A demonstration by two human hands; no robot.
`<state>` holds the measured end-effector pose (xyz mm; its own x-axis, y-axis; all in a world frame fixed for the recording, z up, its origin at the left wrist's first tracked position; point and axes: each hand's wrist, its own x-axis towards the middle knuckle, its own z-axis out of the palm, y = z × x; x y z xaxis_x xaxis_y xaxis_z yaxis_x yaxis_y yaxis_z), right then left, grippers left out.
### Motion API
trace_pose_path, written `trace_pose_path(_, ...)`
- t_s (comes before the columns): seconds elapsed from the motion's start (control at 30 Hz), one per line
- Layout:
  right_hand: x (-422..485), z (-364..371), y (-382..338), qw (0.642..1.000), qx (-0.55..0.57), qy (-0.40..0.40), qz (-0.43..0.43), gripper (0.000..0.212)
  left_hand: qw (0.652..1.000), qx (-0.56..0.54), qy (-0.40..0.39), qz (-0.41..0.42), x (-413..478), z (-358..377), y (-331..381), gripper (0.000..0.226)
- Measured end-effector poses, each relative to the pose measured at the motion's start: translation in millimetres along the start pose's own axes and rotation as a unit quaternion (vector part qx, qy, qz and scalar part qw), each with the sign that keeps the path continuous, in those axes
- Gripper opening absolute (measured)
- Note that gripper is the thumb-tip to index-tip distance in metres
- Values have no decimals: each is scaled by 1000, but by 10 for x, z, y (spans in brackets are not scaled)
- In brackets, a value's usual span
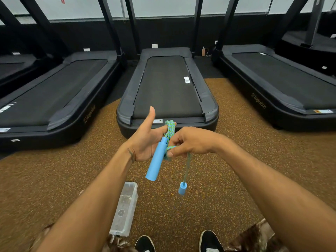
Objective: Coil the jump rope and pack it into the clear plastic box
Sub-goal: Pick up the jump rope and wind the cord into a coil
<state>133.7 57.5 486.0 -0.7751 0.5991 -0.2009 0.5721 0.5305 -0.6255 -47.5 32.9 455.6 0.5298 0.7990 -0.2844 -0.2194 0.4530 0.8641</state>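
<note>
The jump rope [170,128] is a blue-and-green braided cord with two light blue handles. My left hand [145,140] has several loops of the cord wound over its fingers, thumb raised. One blue handle [156,160] slants down from that hand. My right hand [190,142] pinches the cord just right of this handle. The second blue handle [182,188] dangles on a short length of cord below my right hand. The clear plastic box [125,208] lies on the floor below my left forearm, partly hidden by it.
I stand on speckled brown rubber flooring [227,179]; my black shoes [209,240] show at the bottom edge. A black treadmill [167,91] sits straight ahead, with others [54,99] to the left and right [283,84].
</note>
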Motion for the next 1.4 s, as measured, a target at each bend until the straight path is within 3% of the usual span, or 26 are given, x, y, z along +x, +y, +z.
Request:
trace_pose_path(0.27, 21, -96, 76, 997, 1, 77, -12, 13, 999, 33, -9, -28, -19, 68, -14, 107)
trace_pose_path(0.47, 58, -176, 137, 987, -4, 161, -22, 26, 994, 54, -40, -91, -50, -2, -5, 108)
trace_pose_path(0.73, 64, -208, 242, 982, 55, 177, -40, 27, 990, 71, -75, -94, -70, 37, 19, 108)
trace_pose_path(0.97, 44, -217, 250, 987, 87, 129, -26, 24, 990, 87, -92, -61, -66, 1, 19, 109)
trace_pose_path(1.03, 39, -225, 250, 986, 107, 129, -14, 26, 992, 69, -102, -39, -68, -32, -9, 97)
trace_pose_path(1.17, 41, -257, 262, 984, 137, 114, -6, 33, 987, 115, -114, -5, -104, -15, 3, 44)
trace_pose_path(1.3, 16, -247, 267, 978, 187, 90, -21, 18, 990, 109, -93, -10, -117, -13, 11, 37)
trace_pose_path(1.4, -15, -251, 300, 960, 268, 67, -37, 24, 993, 80, -79, 20, -118, -55, -22, 30)
